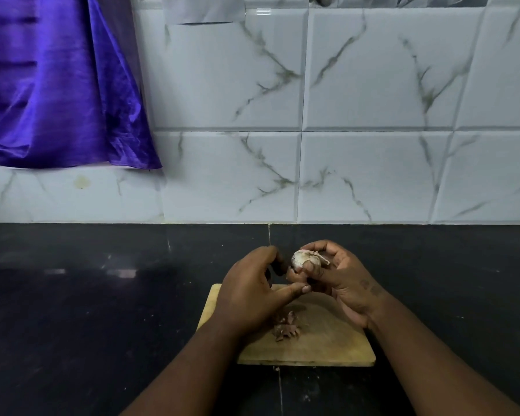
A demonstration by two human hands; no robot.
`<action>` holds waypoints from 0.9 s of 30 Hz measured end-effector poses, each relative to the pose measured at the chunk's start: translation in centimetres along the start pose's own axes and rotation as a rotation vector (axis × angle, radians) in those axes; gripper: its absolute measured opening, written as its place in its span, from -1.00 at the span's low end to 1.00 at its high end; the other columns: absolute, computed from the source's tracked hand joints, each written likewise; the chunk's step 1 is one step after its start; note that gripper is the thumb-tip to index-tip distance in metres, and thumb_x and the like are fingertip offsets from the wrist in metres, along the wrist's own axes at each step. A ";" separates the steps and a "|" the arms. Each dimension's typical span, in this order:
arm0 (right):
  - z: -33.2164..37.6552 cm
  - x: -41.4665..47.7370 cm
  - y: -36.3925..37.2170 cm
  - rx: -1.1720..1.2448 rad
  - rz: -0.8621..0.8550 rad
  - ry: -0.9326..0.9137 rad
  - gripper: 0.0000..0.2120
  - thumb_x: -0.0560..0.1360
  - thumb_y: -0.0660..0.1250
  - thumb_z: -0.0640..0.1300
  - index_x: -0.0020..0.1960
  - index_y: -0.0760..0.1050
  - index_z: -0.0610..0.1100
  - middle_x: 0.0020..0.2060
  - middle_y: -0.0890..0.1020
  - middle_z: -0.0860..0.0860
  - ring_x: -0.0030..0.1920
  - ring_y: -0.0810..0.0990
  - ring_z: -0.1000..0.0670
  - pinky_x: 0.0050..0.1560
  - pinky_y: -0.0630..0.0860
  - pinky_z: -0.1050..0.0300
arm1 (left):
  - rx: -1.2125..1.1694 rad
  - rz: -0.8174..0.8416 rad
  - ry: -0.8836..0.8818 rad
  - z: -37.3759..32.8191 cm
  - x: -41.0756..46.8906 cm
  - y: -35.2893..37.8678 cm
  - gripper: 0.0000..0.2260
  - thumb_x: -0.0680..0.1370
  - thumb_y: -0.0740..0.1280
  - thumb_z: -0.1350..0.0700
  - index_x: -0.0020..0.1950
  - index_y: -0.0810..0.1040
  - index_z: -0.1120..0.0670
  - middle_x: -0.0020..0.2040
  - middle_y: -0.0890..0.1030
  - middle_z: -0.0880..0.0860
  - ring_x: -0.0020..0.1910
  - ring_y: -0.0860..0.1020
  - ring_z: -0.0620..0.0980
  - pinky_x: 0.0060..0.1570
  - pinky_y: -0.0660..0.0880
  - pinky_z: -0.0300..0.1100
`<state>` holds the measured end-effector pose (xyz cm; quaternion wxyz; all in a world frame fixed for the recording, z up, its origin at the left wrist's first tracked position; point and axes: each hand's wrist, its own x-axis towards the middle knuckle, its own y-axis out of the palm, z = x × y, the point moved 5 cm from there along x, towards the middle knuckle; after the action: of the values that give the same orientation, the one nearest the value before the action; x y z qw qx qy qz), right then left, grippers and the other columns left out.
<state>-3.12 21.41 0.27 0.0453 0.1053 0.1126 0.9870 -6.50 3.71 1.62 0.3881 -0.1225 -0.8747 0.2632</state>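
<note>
A whitish garlic bulb (pixel 304 259) is held above the far end of a small wooden cutting board (pixel 327 340). My right hand (pixel 342 280) grips the bulb from the right, fingers curled round it. My left hand (pixel 252 289) is close on the bulb's left, its fingers curled and its thumb reaching toward the bulb's underside. I cannot tell whether it touches the bulb. A loose strip of papery skin sticks out of the bulb's right side. A small heap of peeled skin (pixel 287 327) lies on the board below the hands.
The board lies on a black stone counter (pixel 87 310) near its front. A marble-patterned tiled wall (pixel 373 130) rises behind. A purple cloth (pixel 51 85) hangs at the upper left, and a sheet of paper (pixel 204 9) is stuck to the wall's top.
</note>
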 end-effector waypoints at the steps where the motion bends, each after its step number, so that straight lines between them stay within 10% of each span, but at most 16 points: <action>1: -0.1 0.0 0.0 -0.047 0.001 -0.002 -0.52 0.32 0.55 -0.26 0.21 0.53 -0.28 -0.02 0.73 -0.19 -0.11 0.72 -0.09 -0.14 0.68 0.02 | -0.017 -0.010 0.010 0.0 0.1 -0.1 -0.65 0.36 0.58 -0.25 -0.05 0.53 -0.15 -0.09 0.61 -0.17 -0.13 0.57 -0.16 -0.20 0.60 -0.01; 10: 0.0 0.0 0.5 0.131 0.020 0.057 -0.53 0.56 0.31 0.03 0.28 0.53 -0.32 -0.17 0.68 -0.16 -0.14 0.70 -0.07 -0.08 0.71 0.04 | -0.089 0.003 0.102 -0.1 0.3 0.2 -0.80 0.48 0.59 0.13 0.01 0.65 -0.05 -0.09 0.67 -0.14 -0.09 0.64 -0.15 -0.10 0.64 -0.08; 14: 0.1 0.2 0.1 0.146 -0.019 0.040 -0.50 0.53 0.33 -0.08 0.34 0.46 -0.38 0.21 0.62 -0.37 0.04 0.66 -0.18 -0.07 0.70 0.04 | -0.163 0.040 0.091 -0.1 0.4 0.1 -0.87 0.48 0.53 0.19 -0.03 0.67 0.01 -0.14 0.67 -0.09 -0.15 0.65 -0.09 -0.15 0.63 -0.01; 27: 0.0 0.3 0.3 0.131 0.033 0.056 -0.63 0.65 0.06 -0.28 0.33 0.53 -0.30 0.22 0.63 -0.36 -0.02 0.71 -0.15 -0.01 0.69 0.01 | 0.107 -0.062 0.094 0.0 0.3 -0.5 -0.84 0.51 0.41 -0.15 -0.17 0.52 -0.12 -0.20 0.53 -0.14 -0.19 0.51 -0.17 -0.27 0.44 -0.20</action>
<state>-3.45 21.16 0.38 0.0190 0.0823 0.1764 0.9807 -6.71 3.45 2.11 0.4428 -0.0866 -0.8436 0.2911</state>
